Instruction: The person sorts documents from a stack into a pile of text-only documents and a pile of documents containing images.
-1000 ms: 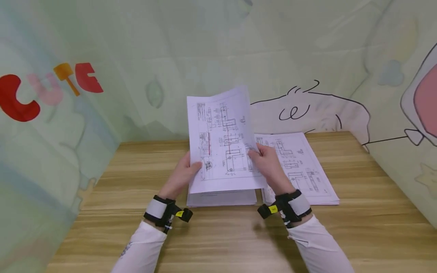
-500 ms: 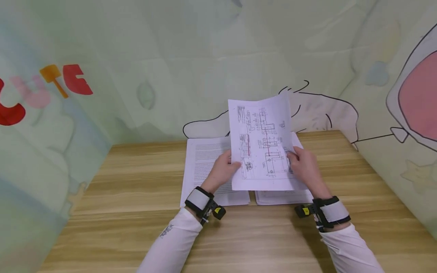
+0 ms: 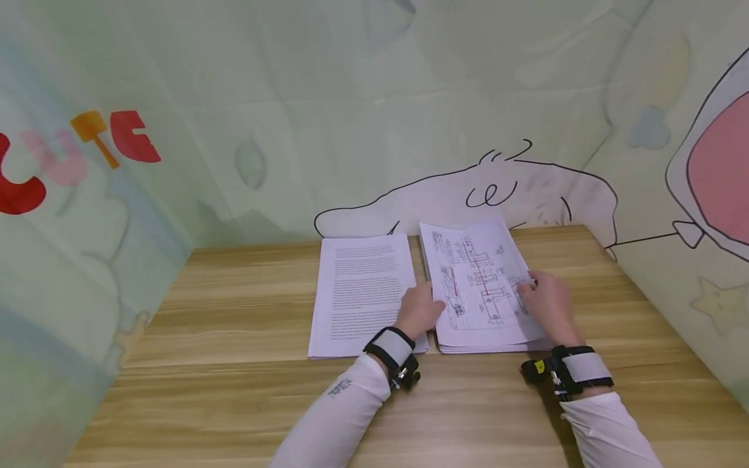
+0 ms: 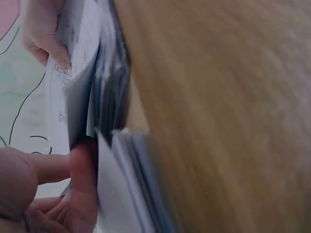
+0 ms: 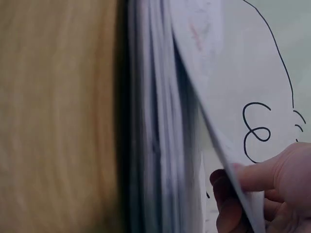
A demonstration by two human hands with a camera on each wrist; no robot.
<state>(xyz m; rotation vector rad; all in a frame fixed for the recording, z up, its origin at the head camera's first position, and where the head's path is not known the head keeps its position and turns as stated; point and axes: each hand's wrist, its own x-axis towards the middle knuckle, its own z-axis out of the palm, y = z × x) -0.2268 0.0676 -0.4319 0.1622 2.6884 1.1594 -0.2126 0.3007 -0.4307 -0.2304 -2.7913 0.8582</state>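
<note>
A sheet of paper (image 3: pixel 481 273) printed with technical drawings and red marks lies low over the right-hand paper stack (image 3: pixel 494 348). My left hand (image 3: pixel 419 309) pinches its left edge, between the two stacks. At the right edge, my right hand (image 3: pixel 549 305) holds the sheet between thumb and fingers. In the right wrist view the right hand (image 5: pixel 262 194) keeps that side of the sheet lifted off the stack's layered edges (image 5: pixel 158 116). The left wrist view shows the left fingers (image 4: pixel 83 184) under the sheet's edge, close beside the other stack.
A second paper stack (image 3: pixel 365 292), its top page filled with lines of text, lies to the left with a narrow gap between. Both rest on a wooden table (image 3: pixel 246 390). Behind stands a printed cloth backdrop (image 3: pixel 328 117) with cartoon drawings.
Both hands have carried the drawing sheet rightward from over the text stack, then lowered it onto the right-hand stack. The text page is now mostly uncovered.
</note>
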